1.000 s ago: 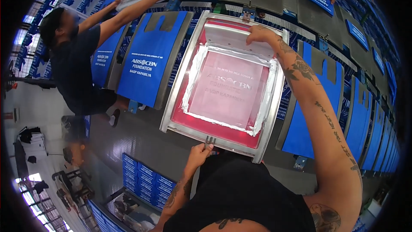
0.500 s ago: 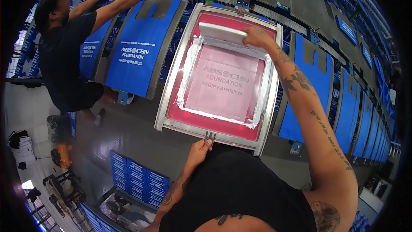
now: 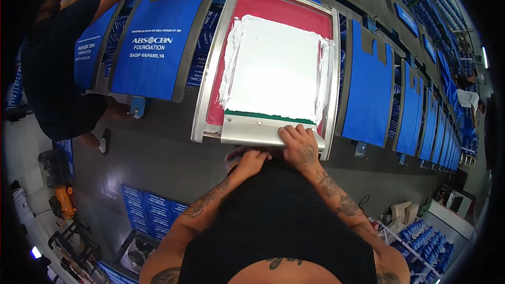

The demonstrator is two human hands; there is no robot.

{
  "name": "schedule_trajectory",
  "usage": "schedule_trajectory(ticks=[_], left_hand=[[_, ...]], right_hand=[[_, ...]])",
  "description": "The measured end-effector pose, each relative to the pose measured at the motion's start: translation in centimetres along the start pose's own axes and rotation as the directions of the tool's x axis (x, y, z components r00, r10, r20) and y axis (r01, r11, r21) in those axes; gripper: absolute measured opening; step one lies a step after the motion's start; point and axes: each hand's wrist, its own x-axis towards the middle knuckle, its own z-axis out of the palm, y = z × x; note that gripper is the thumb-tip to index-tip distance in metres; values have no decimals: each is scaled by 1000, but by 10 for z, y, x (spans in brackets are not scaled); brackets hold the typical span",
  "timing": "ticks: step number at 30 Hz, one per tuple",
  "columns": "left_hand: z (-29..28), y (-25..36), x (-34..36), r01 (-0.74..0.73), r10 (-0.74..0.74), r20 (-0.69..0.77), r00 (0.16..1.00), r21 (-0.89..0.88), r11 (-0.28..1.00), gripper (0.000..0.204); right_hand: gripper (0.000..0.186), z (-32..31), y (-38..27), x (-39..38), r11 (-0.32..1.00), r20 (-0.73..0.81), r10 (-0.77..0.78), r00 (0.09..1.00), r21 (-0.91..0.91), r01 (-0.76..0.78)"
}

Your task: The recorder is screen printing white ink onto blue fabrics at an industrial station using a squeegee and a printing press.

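A screen-printing frame (image 3: 215,66) with metal sides and red mesh (image 3: 284,8) lies before me. White ink (image 3: 273,68) covers most of its middle, thick and ragged along the borders. Across the near end rests a wide metal squeegee (image 3: 247,132), a green blade edge showing along its far side. My right hand (image 3: 301,150) is closed over the squeegee's near right part, fingers on top. Just left of it, my left hand (image 3: 250,163) is closed at the frame's near edge, where its handle is; the fingertips are partly hidden below the squeegee.
Blue bag panels, one printed in white (image 3: 150,66) at left and a plain one (image 3: 365,100) at right, lie on tilted boards in a long row. At far left a co-worker (image 3: 68,68) in dark clothes reaches forward. Stacked blue printed sheets (image 3: 150,210) stand behind me, lower left.
My right hand has brought the squeegee from the frame's far end to its near end. White ink now covers the mesh window where grey print showed through. The co-worker sits farther left in view.
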Motion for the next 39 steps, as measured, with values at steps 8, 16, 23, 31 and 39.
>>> schedule_trajectory(ticks=[8,16,23,31,39], left_hand=[[-118,99,16,81,-21,-137,990,450,889,48],[-168,37,57,195,-1,-453,892,382,903,62],[-49,70,50,96,53,-431,901,317,943,63],[129,83,79,63,13,-364,931,195,979,56],[71,79,57,126,25,-514,857,256,959,61]], right_hand=[[40,-68,86,51,689,299,608,736,262,-675],[39,27,218,-6,-372,442,652,616,894,-249],[42,-16,295,-121,-365,368,678,637,920,-143],[43,-87,390,-235,-398,357,734,579,915,-59],[40,-60,375,-174,-327,352,636,687,929,-174]])
